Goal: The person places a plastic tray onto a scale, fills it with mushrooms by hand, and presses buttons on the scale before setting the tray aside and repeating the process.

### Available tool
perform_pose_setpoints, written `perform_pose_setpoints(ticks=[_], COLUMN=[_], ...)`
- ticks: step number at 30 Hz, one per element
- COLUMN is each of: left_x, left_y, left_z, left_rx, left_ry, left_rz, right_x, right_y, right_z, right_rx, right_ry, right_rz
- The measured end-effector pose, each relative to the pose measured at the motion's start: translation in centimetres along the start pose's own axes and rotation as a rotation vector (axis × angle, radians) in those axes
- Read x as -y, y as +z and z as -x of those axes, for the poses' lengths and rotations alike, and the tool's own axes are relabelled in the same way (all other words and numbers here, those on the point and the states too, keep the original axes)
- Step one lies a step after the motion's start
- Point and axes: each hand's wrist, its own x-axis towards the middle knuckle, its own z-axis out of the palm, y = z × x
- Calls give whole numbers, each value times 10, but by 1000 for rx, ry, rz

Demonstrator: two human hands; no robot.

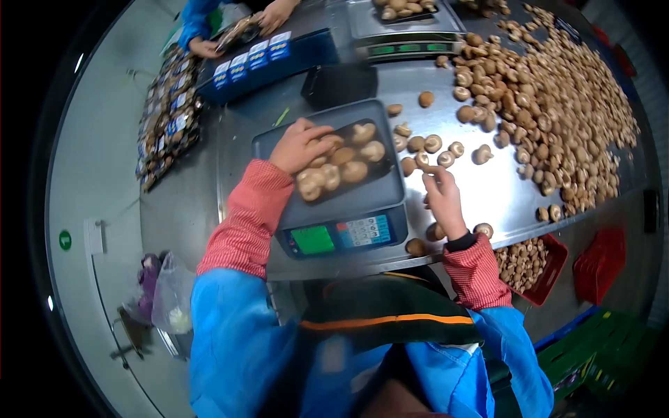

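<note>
On the grey scale with a green display lies a dark tray holding several mushrooms. My left hand reaches over the tray's left side, its fingers bent against the mushrooms; what they hold, if anything, is hidden. To the right of the scale, my right hand has its fingers pinched close to a brown mushroom and others on the metal table. Whether one is between the fingertips is too small to tell.
A large mushroom heap covers the table's right side. Black empty trays, a second scale and a labelled blue box stand behind. Packed trays lie left. A co-worker's hands hold a pack. Red crates sit below right.
</note>
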Motion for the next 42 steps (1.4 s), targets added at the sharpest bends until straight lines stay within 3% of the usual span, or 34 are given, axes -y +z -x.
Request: perform_pose_setpoints(ticks=[2,5,8,12,15,16,18,24,28,30,31,36,38,42], left_x=[12,11,4,10,-4,-10,-21,-27,-28,-33,-38,-60,-62,-56], left_y=[11,10,7,16,19,21,21,27,30,27,24,14,25,42], left_z=[3,17,52,97,113,118,125,134,136,129,124,85,67,58], left_rx=[-122,-294,-480,-577,-654,-684,-690,-708,-692,-684,-680,-582,-517,-396], left_ry=[3,-190,-212,-260,-314,-316,-309,-290,-263,-225,-210,-59,-32,20], left_rz=[27,323,440,551,551,543,469,454,400,341,306,43,19,-229], right_x=[0,-1,1,12,67,65,73,66,68,68,77,107,93,89], right_y=[-3,-3,0,9,33,45,70,109,107,97,92,86,98,93], right_z=[5,9,9,4,22,20,22,30,29,18,11,-42,-47,-16], right_rx=[13,32,1,-56,174,218,231,256,335,388,347,-225,-82,-11], right_ry=[43,91,1,-443,-514,-678,-790,-723,-772,-645,-546,-959,-829,-917], right_rz=[51,83,154,354,383,447,582,694,570,423,280,466,687,668])
